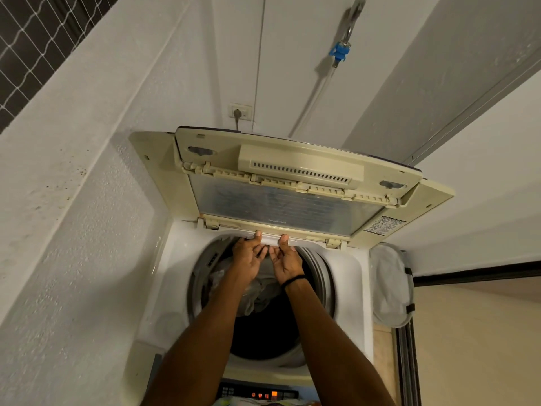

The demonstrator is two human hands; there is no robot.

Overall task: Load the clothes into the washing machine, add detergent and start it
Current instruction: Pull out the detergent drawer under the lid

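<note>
Both hands [268, 257] on lid edge [272, 234], fingertips hidden; clothes [257, 291] partly covered.

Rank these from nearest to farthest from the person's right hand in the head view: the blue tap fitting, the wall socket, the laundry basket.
From the right hand:
1. Laundry basket, beside the machine on the right.
2. Wall socket, on the wall behind the raised lid.
3. Blue tap fitting, high on the wall.

White wall socket [240, 112] with plug in, back wall. Tap with blue connector [339, 53] above, hose hanging below. Mesh laundry basket [390, 284] at right. Netted window [32, 39], upper left.
</note>
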